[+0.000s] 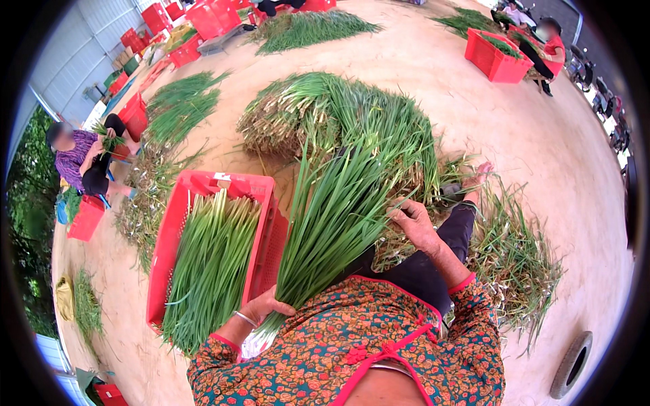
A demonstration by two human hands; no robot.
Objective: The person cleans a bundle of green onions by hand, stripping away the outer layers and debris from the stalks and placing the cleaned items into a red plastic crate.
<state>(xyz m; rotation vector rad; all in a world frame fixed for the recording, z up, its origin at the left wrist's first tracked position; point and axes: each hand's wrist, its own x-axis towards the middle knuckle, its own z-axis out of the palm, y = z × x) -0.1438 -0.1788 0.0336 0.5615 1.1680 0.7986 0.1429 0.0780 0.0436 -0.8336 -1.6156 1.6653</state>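
A thick bunch of garlic chives [332, 223] lies slantwise across my lap, its long green leaves fanning away from me. Its lower end is gripped by my left hand [274, 303], which has a bracelet at the wrist, and pale stem ends show below the fingers. My right hand [416, 224] is at the right edge of the leaves, thumb and fingers pinched together; what they hold is too small to make out. To the left, a red plastic crate [267, 203] is filled with chives laid lengthwise, pale ends at the far side. Beyond my knees a big heap of chives [399, 122] rests on the floor.
Trimmed leaf waste [511, 264] is piled by my right leg, with more waste [135, 203] left of the crate. A tyre [571, 364] sits at lower right. One person [84, 159] sits at left, another [552, 51] at far right beside a red crate [497, 57].
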